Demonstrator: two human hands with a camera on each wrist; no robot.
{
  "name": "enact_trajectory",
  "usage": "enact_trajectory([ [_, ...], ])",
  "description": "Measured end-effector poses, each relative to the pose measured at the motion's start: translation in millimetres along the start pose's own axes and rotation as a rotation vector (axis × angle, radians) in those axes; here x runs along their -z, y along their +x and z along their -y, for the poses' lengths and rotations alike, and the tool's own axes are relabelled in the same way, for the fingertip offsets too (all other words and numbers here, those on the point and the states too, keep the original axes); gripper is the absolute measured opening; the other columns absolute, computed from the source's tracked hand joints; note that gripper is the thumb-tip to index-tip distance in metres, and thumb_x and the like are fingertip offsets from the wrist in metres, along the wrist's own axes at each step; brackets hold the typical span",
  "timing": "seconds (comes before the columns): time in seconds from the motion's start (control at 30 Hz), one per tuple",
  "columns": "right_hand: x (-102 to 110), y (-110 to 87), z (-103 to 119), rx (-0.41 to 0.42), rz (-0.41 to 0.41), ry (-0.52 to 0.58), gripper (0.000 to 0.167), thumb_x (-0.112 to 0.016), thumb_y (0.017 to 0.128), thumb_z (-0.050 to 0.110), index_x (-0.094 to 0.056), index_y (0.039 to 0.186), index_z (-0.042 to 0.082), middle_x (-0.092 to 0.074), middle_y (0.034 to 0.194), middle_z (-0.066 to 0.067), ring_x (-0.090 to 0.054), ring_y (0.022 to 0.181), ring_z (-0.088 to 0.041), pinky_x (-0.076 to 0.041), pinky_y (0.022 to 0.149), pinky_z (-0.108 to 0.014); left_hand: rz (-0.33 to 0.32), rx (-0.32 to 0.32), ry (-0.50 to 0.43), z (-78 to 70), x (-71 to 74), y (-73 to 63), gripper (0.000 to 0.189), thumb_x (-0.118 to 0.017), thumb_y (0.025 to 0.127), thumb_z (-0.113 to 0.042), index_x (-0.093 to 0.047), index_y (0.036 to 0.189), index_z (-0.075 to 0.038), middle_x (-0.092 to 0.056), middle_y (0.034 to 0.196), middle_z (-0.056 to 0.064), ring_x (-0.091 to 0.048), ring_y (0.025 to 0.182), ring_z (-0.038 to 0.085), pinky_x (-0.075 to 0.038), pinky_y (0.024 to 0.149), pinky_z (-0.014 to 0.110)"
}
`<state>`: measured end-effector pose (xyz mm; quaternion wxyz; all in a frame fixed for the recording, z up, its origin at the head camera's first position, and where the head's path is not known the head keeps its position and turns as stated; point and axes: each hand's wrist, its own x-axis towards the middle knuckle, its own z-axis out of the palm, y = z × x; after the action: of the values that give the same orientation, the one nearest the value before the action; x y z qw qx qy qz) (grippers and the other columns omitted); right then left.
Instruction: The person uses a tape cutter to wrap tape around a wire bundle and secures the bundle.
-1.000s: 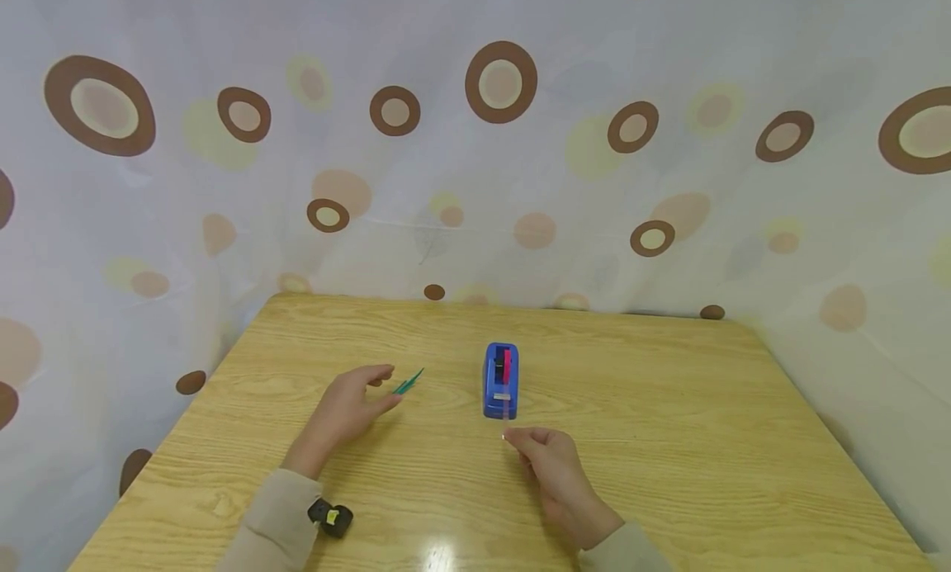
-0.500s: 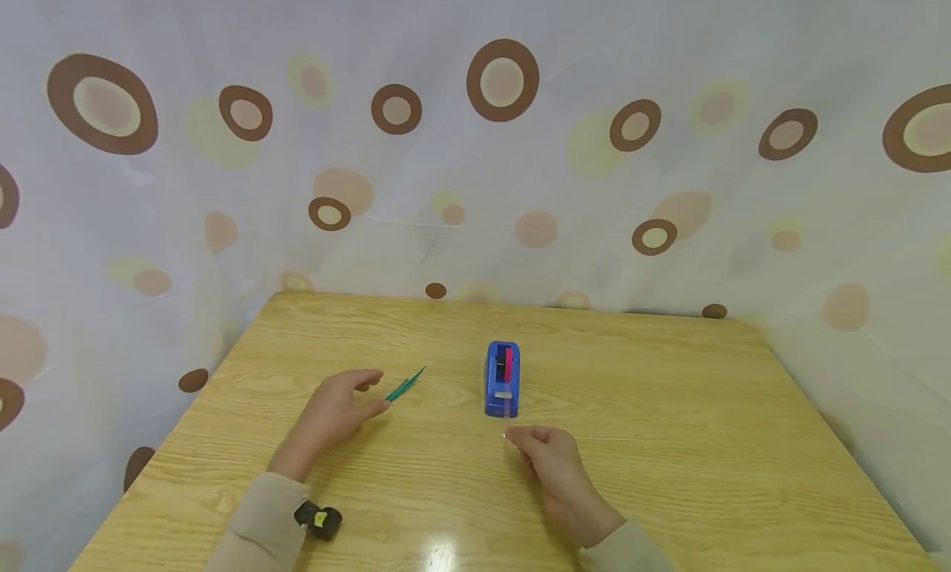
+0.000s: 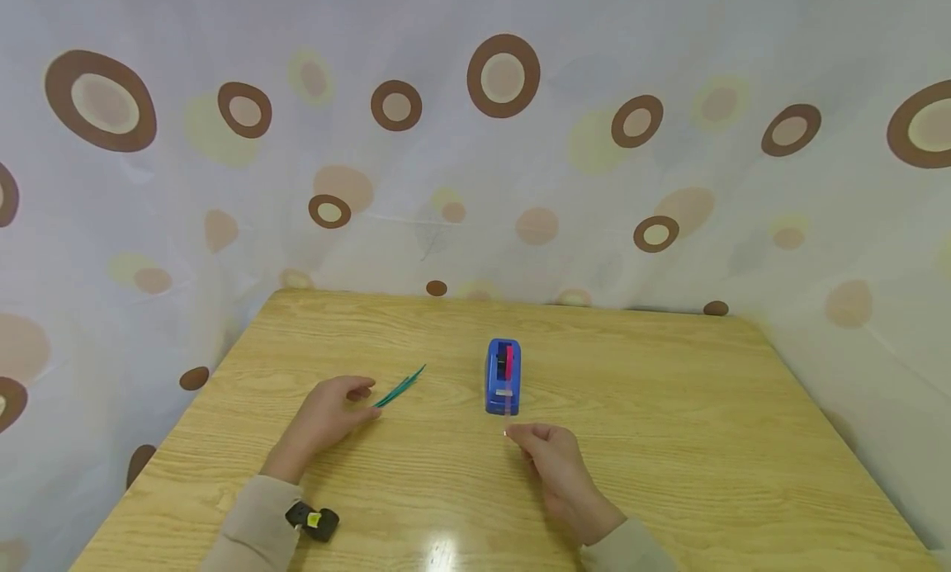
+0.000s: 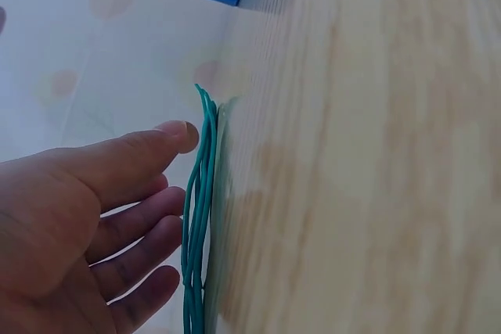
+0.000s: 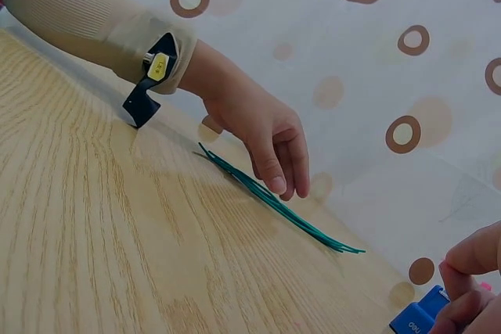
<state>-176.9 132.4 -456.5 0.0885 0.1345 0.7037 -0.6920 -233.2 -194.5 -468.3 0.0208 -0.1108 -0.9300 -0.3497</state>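
Note:
A bundle of thin green wire-like strands [image 3: 401, 388] lies on the wooden table, left of a blue tape dispenser [image 3: 503, 405]. Loosely bent and apart, the fingers of my left hand [image 3: 327, 413] hover around the bundle's near end and hold nothing. In the left wrist view the thumb and fingers are beside the strands [image 4: 202, 209]; whether any touches is unclear. My right hand [image 3: 553, 473] pinches the end of a clear tape strip [image 3: 508, 419] between thumb and index finger. That strip runs back to the dispenser, which has a pink roll core [image 3: 508, 361].
The wooden table [image 3: 669, 423] reaches back to a hanging white cloth [image 3: 565, 176] with brown rings. A black strap-like device [image 3: 314, 520] with a yellow label sits at my left sleeve cuff.
My left hand has drawn back left and toward me, off the green strands, so more of the bundle shows. The right hand keeps its pinch on the tape, almost still.

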Motion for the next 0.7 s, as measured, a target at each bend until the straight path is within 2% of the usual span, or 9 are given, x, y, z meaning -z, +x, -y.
enact_trajectory([
  [0.3,1.6,-0.4,-0.2,0.03,0.015,0.001,0.025,-0.069,0.093,0.017,-0.069,0.085,-0.007,-0.049,0.067,-0.001,-0.041,0.067,-0.016,-0.036,0.059,-0.026,0.018,-0.008,0.021,2.6,1.6,-1.9,0.043,-0.079,0.086,-0.019,-0.067,0.124,-0.001,-0.068,0.116,0.01,-0.064,0.107,0.028,-0.049,0.091,0.046],
  [0.7,2.0,0.4,-0.7,0.022,0.009,0.0,0.025,-0.07,0.092,0.017,-0.069,0.083,-0.006,-0.049,0.069,-0.001,-0.041,0.066,-0.016,-0.036,0.059,-0.027,0.029,-0.01,0.037,9.6,1.8,-1.7,0.033,-0.08,0.085,-0.02,-0.072,0.114,-0.005,-0.069,0.106,0.003,-0.065,0.1,0.024,-0.05,0.089,0.044],
])
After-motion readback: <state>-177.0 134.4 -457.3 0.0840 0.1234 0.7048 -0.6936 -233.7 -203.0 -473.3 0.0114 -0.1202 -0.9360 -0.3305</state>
